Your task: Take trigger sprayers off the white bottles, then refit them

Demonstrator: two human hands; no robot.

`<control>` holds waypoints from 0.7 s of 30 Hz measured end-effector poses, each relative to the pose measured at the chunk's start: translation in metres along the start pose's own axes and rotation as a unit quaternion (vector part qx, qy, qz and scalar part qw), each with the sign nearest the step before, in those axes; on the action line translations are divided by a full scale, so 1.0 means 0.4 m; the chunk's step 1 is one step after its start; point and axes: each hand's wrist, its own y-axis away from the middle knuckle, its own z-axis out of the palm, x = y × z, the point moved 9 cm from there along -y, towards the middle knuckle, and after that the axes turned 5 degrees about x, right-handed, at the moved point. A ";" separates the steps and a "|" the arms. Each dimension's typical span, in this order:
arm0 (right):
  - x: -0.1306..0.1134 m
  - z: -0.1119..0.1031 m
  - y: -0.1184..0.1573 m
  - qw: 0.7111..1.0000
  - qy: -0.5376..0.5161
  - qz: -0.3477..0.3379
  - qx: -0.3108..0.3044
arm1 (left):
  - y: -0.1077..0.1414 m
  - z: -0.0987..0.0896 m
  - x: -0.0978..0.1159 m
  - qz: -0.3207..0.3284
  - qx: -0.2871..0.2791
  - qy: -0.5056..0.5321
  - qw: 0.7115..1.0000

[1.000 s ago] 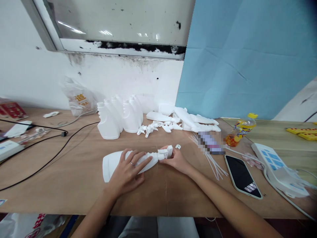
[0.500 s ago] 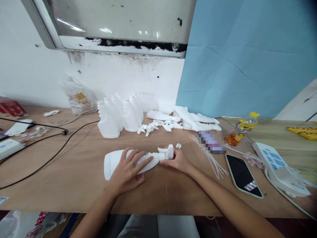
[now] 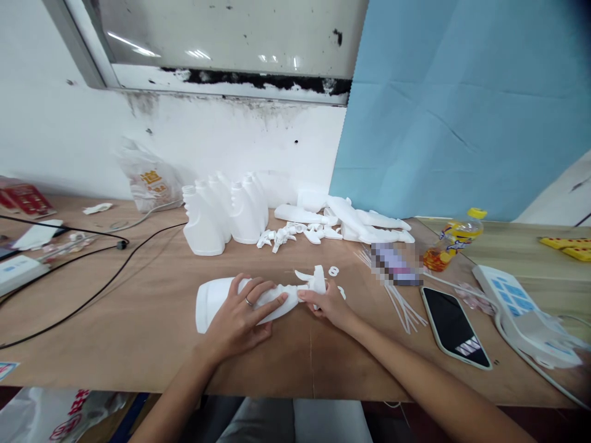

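Observation:
A white plastic spray bottle lies on its side, its base to the left and its neck to the right. My left hand, with a ring on one finger, is wrapped over the bottle's body. At the neck, my right hand grips the white trigger sprayer, thumb against the collar; its trigger points up and left. The fingers of this hand partly hide the sprayer. Just beyond it lie small white rings.
White bottles without tops stand at the back, beside loose trigger sprayers and a pile of lying bottles. Rightward are thin white tubes, a phone, a drink bottle and a white device. Black cables cross the left side.
My right hand has shifted its grip around the sprayer, its thumb now higher on the collar. The sprayer appears slightly turned. My left hand stays on the bottle.

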 end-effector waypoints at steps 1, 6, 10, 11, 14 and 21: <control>0.004 0.004 -0.002 1.000 -0.003 0.010 -0.002 | 0.002 0.002 -0.001 0.000 -0.002 -0.004 1.000; 0.017 0.024 -0.003 0.998 -0.024 0.055 -0.015 | 0.011 0.004 -0.002 -0.001 -0.013 -0.028 1.000; 0.019 0.033 -0.001 0.998 -0.028 0.056 -0.021 | -0.005 0.009 0.001 -0.037 -0.040 -0.046 0.997; 0.022 0.036 0.000 0.998 -0.025 0.057 -0.025 | -0.013 0.013 -0.002 -0.057 -0.050 -0.053 0.996; 0.029 0.044 0.003 0.997 -0.022 0.056 -0.039 | -0.041 0.028 -0.011 -0.110 -0.072 -0.069 0.989; 0.020 0.036 -0.002 0.998 -0.011 0.047 -0.032 | -0.070 0.062 0.004 -0.090 -0.070 -0.074 0.991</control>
